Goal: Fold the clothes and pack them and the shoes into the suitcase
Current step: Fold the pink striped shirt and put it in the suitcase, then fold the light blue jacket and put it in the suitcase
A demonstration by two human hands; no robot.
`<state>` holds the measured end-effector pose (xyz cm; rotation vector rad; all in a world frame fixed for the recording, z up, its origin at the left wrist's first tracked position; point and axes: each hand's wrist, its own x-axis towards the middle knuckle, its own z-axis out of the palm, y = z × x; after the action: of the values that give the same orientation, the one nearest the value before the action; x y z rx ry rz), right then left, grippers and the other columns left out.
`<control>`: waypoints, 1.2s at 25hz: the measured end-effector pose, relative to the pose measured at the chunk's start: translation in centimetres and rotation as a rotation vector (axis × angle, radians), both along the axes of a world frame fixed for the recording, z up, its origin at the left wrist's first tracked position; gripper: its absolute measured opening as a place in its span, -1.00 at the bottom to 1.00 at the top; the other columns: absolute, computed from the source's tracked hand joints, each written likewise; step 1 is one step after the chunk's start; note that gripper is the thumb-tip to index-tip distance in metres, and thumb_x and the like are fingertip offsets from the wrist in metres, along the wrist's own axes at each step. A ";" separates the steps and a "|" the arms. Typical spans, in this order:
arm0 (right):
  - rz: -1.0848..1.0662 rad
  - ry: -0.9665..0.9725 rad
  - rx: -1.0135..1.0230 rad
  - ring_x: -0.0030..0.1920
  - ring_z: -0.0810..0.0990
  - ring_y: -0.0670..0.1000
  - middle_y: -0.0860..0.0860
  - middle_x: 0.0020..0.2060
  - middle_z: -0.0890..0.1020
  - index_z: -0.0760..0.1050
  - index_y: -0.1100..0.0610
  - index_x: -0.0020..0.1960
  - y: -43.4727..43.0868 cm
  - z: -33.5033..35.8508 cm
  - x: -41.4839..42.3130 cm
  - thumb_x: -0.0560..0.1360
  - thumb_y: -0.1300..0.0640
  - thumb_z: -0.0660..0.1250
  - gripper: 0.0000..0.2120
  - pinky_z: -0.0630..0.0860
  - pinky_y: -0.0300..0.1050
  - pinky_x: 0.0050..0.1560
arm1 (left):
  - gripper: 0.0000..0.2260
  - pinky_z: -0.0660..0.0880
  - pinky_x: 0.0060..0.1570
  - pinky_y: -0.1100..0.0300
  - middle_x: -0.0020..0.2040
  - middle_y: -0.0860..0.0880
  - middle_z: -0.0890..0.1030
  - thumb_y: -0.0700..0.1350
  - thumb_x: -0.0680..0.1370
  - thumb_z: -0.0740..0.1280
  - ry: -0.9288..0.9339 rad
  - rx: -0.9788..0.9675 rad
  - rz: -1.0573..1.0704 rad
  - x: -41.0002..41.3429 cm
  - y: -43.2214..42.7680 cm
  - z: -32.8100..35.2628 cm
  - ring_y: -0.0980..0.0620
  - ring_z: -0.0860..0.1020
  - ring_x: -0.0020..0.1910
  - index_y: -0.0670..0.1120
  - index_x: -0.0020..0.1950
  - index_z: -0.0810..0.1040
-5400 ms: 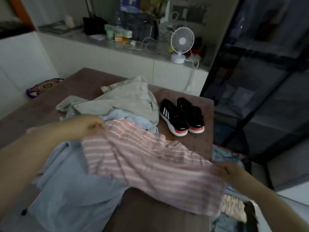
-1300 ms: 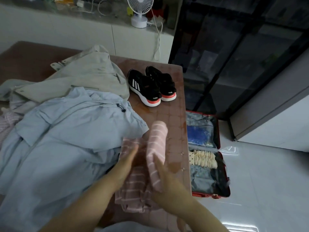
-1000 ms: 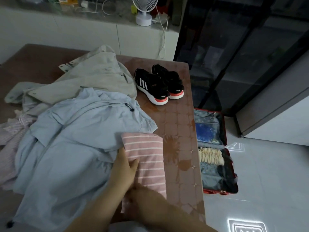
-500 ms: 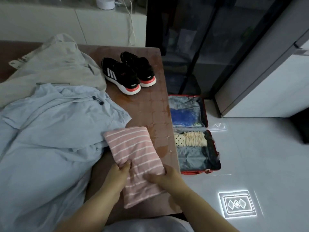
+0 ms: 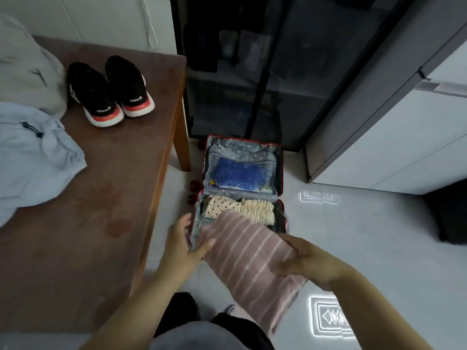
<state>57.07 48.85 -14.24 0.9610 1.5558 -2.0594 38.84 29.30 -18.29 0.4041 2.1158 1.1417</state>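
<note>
Here, striped shirt [image 5: 249, 258] over suitcase [image 5: 278, 170] rim; right hand [image 5: 312, 265] tight around it, left hand [image 5: 180, 247] flat against its edge.

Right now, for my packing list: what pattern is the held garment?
The garment: pink, thin white stripes; head view.

I see the folded pink striped shirt [image 5: 249, 258] held over the near end of the open suitcase [image 5: 240, 147] on the floor. L hand [image 5: 180, 246] flat vs its left edge, R hand [image 5: 310, 263] pinches the right edge. Black shoes [image 5: 111, 92] & lt-blue shirt [image 5: 32, 157] lie on the brown table [image 5: 101, 223].
</note>
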 end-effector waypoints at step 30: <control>0.954 -0.201 0.974 0.52 -0.14 0.14 0.06 0.53 -0.10 -0.07 -0.06 0.52 9.5 -68.8 -13.4 0.56 -0.09 0.14 -0.38 -0.16 0.14 0.47 | -0.45 0.06 0.45 -0.09 0.55 -0.10 -0.15 -0.19 0.57 0.12 0.429 -0.863 -0.606 -8.9 16.1 -61.5 -0.20 -0.07 0.50 0.03 0.51 -0.01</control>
<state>43.72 58.37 -83.02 0.4484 2.2853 -0.5155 29.97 45.41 -79.77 0.8258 2.3487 -0.2457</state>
